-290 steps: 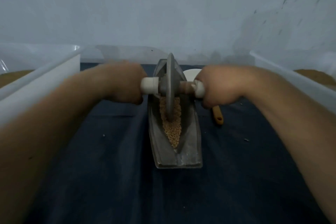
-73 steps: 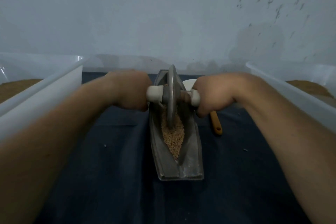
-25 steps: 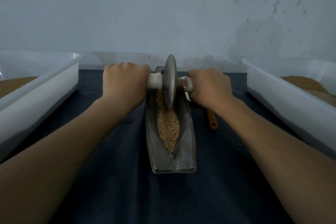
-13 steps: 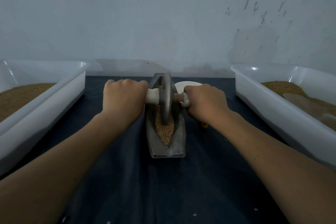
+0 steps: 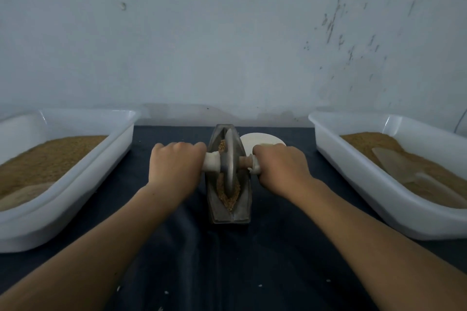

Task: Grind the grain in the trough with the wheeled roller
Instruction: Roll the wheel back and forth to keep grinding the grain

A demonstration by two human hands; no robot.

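Note:
A grey boat-shaped metal trough (image 5: 238,212) lies lengthwise on the dark cloth at the centre. Tan grain (image 5: 230,198) fills its groove. The wheeled roller (image 5: 229,161), a grey metal disc on a wooden axle with pale handles, stands upright in the groove near the trough's middle. My left hand (image 5: 174,166) grips the left handle. My right hand (image 5: 280,166) grips the right handle. Both fists hide most of the handles.
A white tray (image 5: 106,159) of tan grain stands at the left, and a second white tray (image 5: 353,171) with grain and a pale scoop (image 5: 396,164) at the right. A white round dish (image 5: 261,140) sits behind the trough. Close behind runs a grey wall.
The roller has rolled back toward me from the trough's far end to its middle. The camera has pulled back and tilted up, so more of both trays shows.

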